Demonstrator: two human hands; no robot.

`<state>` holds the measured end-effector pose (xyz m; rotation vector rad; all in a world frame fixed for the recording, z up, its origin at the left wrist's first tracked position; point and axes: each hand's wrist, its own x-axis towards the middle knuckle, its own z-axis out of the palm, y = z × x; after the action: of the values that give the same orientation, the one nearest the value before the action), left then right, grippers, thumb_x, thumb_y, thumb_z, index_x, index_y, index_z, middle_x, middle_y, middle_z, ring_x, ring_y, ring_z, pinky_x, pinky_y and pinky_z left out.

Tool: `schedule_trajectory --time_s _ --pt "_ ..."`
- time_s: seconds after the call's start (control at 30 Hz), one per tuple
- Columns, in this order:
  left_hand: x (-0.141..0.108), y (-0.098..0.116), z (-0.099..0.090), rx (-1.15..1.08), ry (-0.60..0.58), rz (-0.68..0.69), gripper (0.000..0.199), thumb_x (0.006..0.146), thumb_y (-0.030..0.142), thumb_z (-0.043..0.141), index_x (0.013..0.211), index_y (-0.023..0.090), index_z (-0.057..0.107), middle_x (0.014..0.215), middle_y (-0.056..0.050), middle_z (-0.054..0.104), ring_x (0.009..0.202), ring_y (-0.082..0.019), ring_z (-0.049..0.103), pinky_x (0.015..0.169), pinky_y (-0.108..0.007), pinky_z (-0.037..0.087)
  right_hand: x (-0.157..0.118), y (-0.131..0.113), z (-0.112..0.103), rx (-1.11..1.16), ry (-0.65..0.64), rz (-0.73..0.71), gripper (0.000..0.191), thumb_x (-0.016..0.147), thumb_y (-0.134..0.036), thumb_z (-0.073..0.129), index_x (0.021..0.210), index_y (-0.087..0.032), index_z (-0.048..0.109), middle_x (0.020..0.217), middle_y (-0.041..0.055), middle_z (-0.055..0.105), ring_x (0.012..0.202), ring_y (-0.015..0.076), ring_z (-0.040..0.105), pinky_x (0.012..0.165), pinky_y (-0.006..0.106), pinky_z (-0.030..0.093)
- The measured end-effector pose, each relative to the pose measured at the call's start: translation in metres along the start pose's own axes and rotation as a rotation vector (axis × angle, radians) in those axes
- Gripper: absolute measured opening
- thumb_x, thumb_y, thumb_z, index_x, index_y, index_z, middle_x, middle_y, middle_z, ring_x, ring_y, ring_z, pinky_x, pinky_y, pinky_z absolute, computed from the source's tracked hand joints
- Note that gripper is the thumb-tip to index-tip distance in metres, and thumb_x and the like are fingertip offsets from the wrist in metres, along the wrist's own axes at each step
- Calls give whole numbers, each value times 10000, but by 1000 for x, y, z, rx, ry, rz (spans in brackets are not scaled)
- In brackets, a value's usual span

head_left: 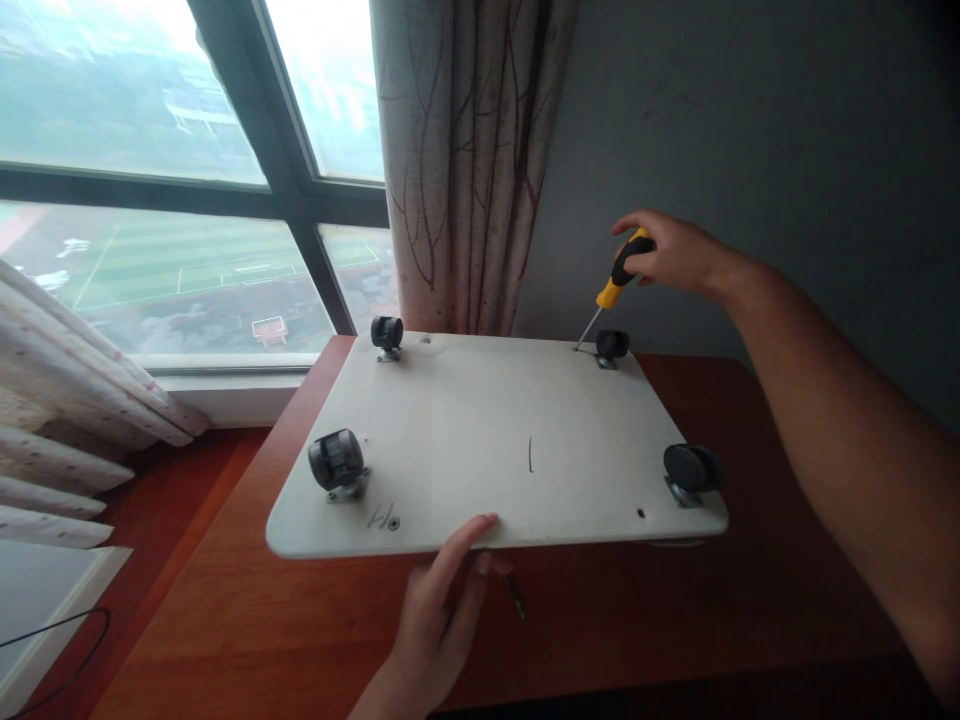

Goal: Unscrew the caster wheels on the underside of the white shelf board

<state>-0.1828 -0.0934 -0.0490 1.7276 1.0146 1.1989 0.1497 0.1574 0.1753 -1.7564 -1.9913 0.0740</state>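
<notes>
My right hand (667,250) grips the handle of a yellow and black screwdriver (616,280). Its tip meets the white board (480,420) at the far edge, just left of the far right caster (613,345). The board lies flat with its casters upward. With its index finger on top of the near edge and its other fingers lower, my left hand (446,610) holds the board. More casters stand at the far left (387,333), near left (337,460) and near right (691,468). A screw head (394,523) sits by the near left caster; a dark hole (640,513) shows near the right.
Under the board is a reddish-brown wooden table (225,580). A small dark metal piece (515,597) lies on it beside my left hand. Behind are a patterned curtain (472,160), a grey wall (735,150) and a window (187,190). A black cable (101,640) curves at lower left.
</notes>
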Motion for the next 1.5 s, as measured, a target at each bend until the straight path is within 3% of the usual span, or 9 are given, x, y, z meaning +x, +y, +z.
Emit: schedule_trajectory --time_s 0.2,0.33,0.5,0.7,0.83,0.97,1.2,1.37,1.5 --pt "1 -2 1 -4 -1 3 382 1007 154 513 1378 234 551 922 -13 783 872 -118 748 914 -195 541 -6 -23 -10 -435 94 161 434 885 -606 573 897 -197 719 932 190 687 1032 413 611 884 568 441" --pt "2 0 0 -11 4 5 386 1004 152 516 1376 246 554 916 3 785 869 -105 748 920 -177 531 1 -15 -15 -333 -45 69 300 865 -461 609 1060 -264 724 1018 119 705 1042 370 629 879 496 475" --pt "2 2 1 -7 4 -4 379 1005 158 515 1371 247 554 917 5 785 871 -103 746 908 -173 531 2 -14 -18 -34 -236 64 536 875 -460 600 1383 -302 535 1165 85 699 970 280 654 753 393 518" --pt "2 0 1 5 -12 -1 400 1010 143 502 1394 255 523 937 12 781 893 -95 738 939 -174 513 -7 -36 -20 -508 -76 236 507 922 -662 461 962 -215 698 764 100 701 859 279 630 738 387 424" --pt "2 -2 2 10 -19 16 411 1012 134 496 1399 271 508 940 20 778 895 -87 735 931 -165 512 -4 -31 -19 -364 -91 173 283 909 -416 570 1076 -226 696 853 72 702 770 208 604 700 334 427" --pt "1 -4 2 21 -22 33 419 1010 128 493 1401 277 502 955 17 787 889 -87 742 910 -159 523 1 -19 -15 34 -140 145 457 822 -250 656 1277 -222 617 1133 106 648 839 192 607 681 290 500" --pt "1 -5 2 37 -13 24 418 1005 134 501 1397 276 509 968 4 796 899 -101 751 913 -172 536 -7 -30 -16 -517 -14 238 581 908 -710 427 957 -199 699 941 161 674 915 313 615 788 444 438" --pt "0 -6 2 15 -29 22 446 1001 111 486 1413 283 493 961 7 786 909 -95 744 922 -171 534 -4 -24 -19 -370 -42 135 331 905 -432 564 1142 -233 682 937 91 678 819 220 591 744 355 439" --pt "0 -6 3 8 -27 22 438 999 111 486 1414 251 496 961 -17 788 903 -113 750 902 -186 550 -2 -18 -17 -74 -108 152 500 841 -304 636 1333 -236 578 1154 97 631 851 180 586 694 283 483"
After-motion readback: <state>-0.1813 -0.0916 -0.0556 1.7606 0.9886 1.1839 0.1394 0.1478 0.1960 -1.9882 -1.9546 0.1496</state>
